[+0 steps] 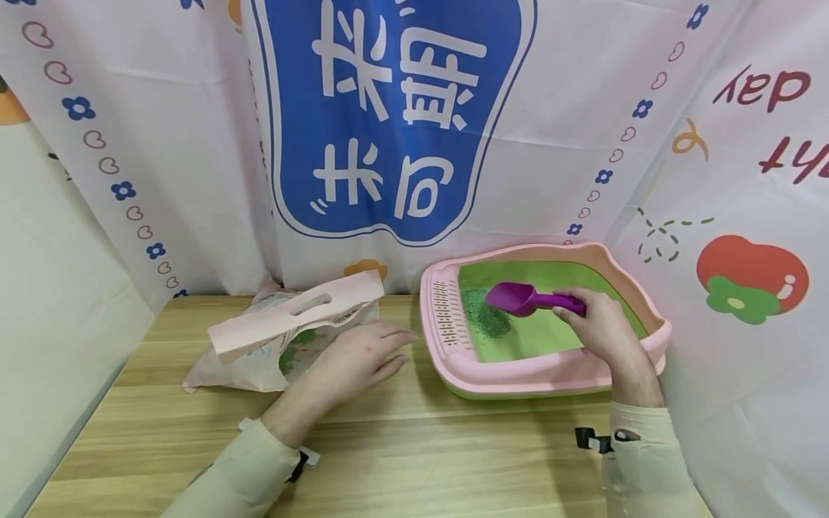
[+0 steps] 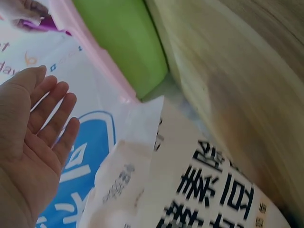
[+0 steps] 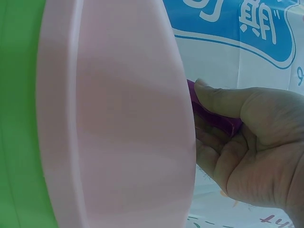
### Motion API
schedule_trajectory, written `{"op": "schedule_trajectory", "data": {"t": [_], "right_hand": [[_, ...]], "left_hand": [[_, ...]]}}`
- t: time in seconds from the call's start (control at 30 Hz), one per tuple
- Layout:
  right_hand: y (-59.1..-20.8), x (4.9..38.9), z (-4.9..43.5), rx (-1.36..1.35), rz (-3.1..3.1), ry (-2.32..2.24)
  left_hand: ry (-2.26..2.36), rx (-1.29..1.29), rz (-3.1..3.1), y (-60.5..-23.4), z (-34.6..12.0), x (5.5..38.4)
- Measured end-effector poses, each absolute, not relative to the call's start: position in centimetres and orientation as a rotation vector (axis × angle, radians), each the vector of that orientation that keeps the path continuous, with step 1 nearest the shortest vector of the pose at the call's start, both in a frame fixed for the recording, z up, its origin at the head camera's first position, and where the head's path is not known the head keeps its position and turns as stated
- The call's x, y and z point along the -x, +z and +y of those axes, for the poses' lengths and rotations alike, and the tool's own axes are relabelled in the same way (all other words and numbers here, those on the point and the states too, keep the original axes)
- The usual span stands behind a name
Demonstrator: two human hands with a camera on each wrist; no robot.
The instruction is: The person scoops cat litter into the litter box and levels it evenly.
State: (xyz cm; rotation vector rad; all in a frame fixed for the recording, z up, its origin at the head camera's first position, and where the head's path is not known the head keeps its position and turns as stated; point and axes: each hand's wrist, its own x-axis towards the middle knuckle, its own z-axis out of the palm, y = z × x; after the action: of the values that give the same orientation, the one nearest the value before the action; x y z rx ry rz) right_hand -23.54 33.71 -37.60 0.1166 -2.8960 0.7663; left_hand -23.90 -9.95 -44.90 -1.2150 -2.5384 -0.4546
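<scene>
My right hand (image 1: 599,325) grips the handle of a purple scoop (image 1: 518,298) over a litter box with a pink rim (image 1: 518,378) and green base. Green granules (image 1: 487,316) lie heaped at the box's left end, beside the scoop's head. In the right wrist view the pink wall hides most of the scoop. My left hand (image 1: 363,360) hovers with relaxed fingers between the box and an opened bag (image 1: 259,360), holding nothing. More green granules show through the bag's mouth. The left wrist view shows the open palm (image 2: 38,147) near the printed bag (image 2: 199,190).
Both bag and box stand on a wooden table (image 1: 401,446) against a printed curtain (image 1: 194,144). A slotted pink grate (image 1: 447,316) forms the box's left end. Another curtain with a printed tomato (image 1: 751,277) hangs close on the right.
</scene>
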Motion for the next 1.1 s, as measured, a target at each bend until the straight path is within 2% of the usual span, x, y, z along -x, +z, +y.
{"op": "schedule_trajectory", "data": {"t": [0.47,1.1], "right_hand": [[-38.0,24.0,33.4,-0.094,-2.897,0.782],[-39.8,27.2,31.2,-0.080,-2.908,0.856]], "left_hand": [[-0.267,1.447,-2.618,-46.6,-5.3,25.4],[-0.340,1.435,-2.808,-46.9,-2.8,25.9]]}}
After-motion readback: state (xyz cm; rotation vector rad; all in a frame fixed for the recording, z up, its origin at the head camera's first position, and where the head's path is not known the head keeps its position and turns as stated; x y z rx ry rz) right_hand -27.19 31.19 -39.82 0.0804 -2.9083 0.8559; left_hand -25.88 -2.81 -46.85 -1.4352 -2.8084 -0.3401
